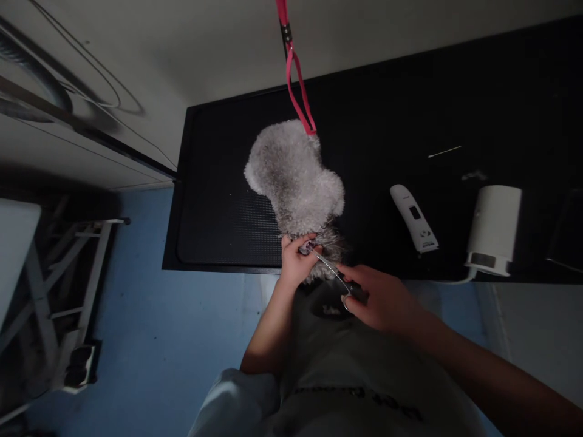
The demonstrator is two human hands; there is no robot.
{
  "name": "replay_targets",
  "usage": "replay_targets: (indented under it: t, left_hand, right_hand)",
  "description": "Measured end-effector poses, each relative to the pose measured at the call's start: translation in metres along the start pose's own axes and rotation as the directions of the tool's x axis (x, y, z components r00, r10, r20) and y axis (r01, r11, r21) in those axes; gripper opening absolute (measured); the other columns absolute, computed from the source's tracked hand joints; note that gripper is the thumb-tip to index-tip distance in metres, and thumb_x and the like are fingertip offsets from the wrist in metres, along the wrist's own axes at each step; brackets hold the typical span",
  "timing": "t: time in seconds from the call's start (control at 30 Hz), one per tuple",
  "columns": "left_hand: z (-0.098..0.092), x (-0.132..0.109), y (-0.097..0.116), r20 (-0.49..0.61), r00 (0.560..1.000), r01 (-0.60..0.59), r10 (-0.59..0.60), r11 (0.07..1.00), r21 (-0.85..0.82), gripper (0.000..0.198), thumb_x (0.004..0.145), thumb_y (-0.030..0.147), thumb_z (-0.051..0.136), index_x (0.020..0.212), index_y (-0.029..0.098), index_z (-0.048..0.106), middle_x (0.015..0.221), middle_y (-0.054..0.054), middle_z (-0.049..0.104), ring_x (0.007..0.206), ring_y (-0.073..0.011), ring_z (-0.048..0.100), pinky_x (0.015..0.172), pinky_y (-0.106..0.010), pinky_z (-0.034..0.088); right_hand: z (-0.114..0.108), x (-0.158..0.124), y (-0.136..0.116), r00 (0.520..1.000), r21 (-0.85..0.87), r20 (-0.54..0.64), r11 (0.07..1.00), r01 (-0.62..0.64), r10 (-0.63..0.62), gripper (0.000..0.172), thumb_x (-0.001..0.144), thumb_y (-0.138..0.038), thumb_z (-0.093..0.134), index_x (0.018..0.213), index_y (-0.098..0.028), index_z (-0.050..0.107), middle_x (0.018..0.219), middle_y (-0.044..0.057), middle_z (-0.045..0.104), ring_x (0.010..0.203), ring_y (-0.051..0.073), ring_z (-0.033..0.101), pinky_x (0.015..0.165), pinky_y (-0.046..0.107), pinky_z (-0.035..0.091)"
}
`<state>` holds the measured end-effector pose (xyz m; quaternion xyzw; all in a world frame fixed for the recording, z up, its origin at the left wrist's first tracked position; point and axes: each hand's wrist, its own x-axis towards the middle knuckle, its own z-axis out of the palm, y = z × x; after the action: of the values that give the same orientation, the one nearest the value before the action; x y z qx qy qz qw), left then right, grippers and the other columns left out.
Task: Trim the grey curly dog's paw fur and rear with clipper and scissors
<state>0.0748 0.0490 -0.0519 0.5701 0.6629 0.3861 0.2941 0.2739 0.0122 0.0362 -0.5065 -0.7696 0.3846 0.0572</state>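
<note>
A grey, fluffy-coated dog (pixel 296 176) is on the black table, with the longer, darker hair near its head (pixel 334 243) closest to me. My left hand (pixel 298 258) is closed on what looks like the dog's ear (pixel 307 246), its pinkish-purple inner side turned up between my fingers. In my right hand (pixel 376 297) is a slim metal hemostat (pixel 334 270) with ring handles. Its tips reach to the ear, touching or just over it; whether they grip any hair is too small to tell. A pink loop leash (pixel 298 91) hangs down to the dog's far end.
To the right on the black table (pixel 364 121) lie a white clipper (pixel 413 218), a cotton swab (pixel 445 152), and a white cylindrical device (pixel 495 227) with a cord. A small tuft of hair (pixel 473 175) is behind them. A metal-framed stand (pixel 86 285) is on the blue floor at left.
</note>
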Motion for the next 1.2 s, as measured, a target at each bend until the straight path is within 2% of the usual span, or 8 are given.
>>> replay_targets:
  t: [0.17, 0.27, 0.37, 0.6, 0.8, 0.97, 1.07, 1.2]
  left_hand:
    - [-0.001, 0.000, 0.001, -0.006, 1.000, -0.012, 0.012, 1.000, 0.010, 0.029, 0.069, 0.030, 0.077, 0.098, 0.023, 0.076, 0.085, -0.005, 0.058, 0.088, -0.0193, 0.055, 0.086, -0.035, 0.048]
    - [-0.001, 0.000, 0.000, 0.001, 1.000, -0.008, 0.008, 1.000, 0.016, 0.030, 0.069, 0.030, 0.077, 0.098, 0.024, 0.076, 0.085, -0.005, 0.058, 0.089, -0.0197, 0.055, 0.087, -0.035, 0.048]
    - [0.001, -0.001, 0.001, -0.014, 1.000, 0.004, -0.004, 1.000, 0.021, 0.031, 0.068, 0.029, 0.077, 0.099, 0.024, 0.076, 0.086, -0.005, 0.057, 0.090, -0.0199, 0.056, 0.088, -0.036, 0.048]
    - [0.002, -0.002, 0.001, -0.010, 1.000, -0.008, 0.009, 0.999, 0.052, 0.033, 0.068, 0.030, 0.077, 0.101, 0.024, 0.076, 0.087, -0.006, 0.057, 0.090, -0.0213, 0.056, 0.088, -0.038, 0.048]
    - [0.002, -0.005, 0.002, -0.018, 1.000, -0.022, 0.023, 0.998, 0.059, 0.031, 0.068, 0.032, 0.077, 0.098, 0.025, 0.076, 0.087, -0.006, 0.057, 0.092, -0.0216, 0.056, 0.088, -0.037, 0.048]
    - [0.000, -0.005, 0.000, -0.035, 0.999, -0.030, 0.030, 1.000, -0.006, 0.027, 0.070, 0.031, 0.076, 0.095, 0.022, 0.076, 0.090, -0.007, 0.061, 0.092, -0.0210, 0.057, 0.089, -0.037, 0.049]
    - [-0.002, -0.001, -0.003, -0.052, 0.998, 0.037, -0.041, 0.997, -0.067, 0.024, 0.070, 0.028, 0.074, 0.093, 0.020, 0.076, 0.088, -0.006, 0.064, 0.088, -0.0187, 0.060, 0.089, -0.035, 0.050]
    - [-0.002, 0.000, -0.003, -0.040, 0.993, 0.112, -0.116, 0.990, -0.082, 0.027, 0.067, 0.028, 0.075, 0.092, 0.019, 0.076, 0.093, -0.006, 0.065, 0.090, -0.0186, 0.062, 0.093, -0.036, 0.049]
  right_hand:
    - [-0.003, 0.000, 0.002, 0.996, 0.011, 0.082, 0.999, 0.035, -0.036, 0.052, 0.084, -0.022, 0.052, 0.136, -0.019, 0.053, 0.110, 0.008, 0.072, 0.097, 0.022, 0.069, 0.085, 0.033, 0.053]
    - [-0.005, -0.003, 0.004, 0.999, 0.002, 0.028, 1.000, 0.023, -0.023, 0.052, 0.083, -0.023, 0.054, 0.135, -0.023, 0.054, 0.106, 0.005, 0.073, 0.090, 0.020, 0.070, 0.081, 0.031, 0.054]
    - [-0.007, -0.004, 0.006, 0.998, -0.073, -0.052, 0.997, -0.033, 0.029, 0.054, 0.080, -0.028, 0.058, 0.134, -0.025, 0.055, 0.108, 0.006, 0.072, 0.094, 0.023, 0.070, 0.083, 0.034, 0.054]
    - [-0.007, 0.001, 0.007, 0.998, -0.175, 0.022, 0.983, -0.048, 0.053, 0.054, 0.083, -0.027, 0.053, 0.137, -0.025, 0.052, 0.111, 0.007, 0.072, 0.096, 0.024, 0.071, 0.080, 0.035, 0.054]
    - [-0.011, -0.004, 0.005, 0.998, -0.072, 0.056, 0.997, 0.011, -0.007, 0.054, 0.082, -0.021, 0.052, 0.136, -0.024, 0.054, 0.117, 0.006, 0.072, 0.099, 0.021, 0.071, 0.085, 0.032, 0.054]
    - [-0.009, -0.015, 0.005, 0.999, -0.025, 0.049, 0.999, 0.023, -0.022, 0.053, 0.081, -0.019, 0.053, 0.134, -0.024, 0.056, 0.110, 0.004, 0.074, 0.091, 0.019, 0.072, 0.079, 0.029, 0.055]
    - [-0.006, -0.020, 0.007, 0.998, -0.017, -0.009, 0.998, 0.065, -0.066, 0.053, 0.081, -0.020, 0.055, 0.133, -0.028, 0.055, 0.108, 0.003, 0.074, 0.089, 0.018, 0.071, 0.078, 0.029, 0.055]
    - [-0.007, -0.013, 0.009, 0.984, 0.046, -0.179, 0.999, 0.015, -0.007, 0.050, 0.079, -0.022, 0.058, 0.129, -0.024, 0.057, 0.096, 0.003, 0.073, 0.076, 0.018, 0.070, 0.072, 0.030, 0.055]
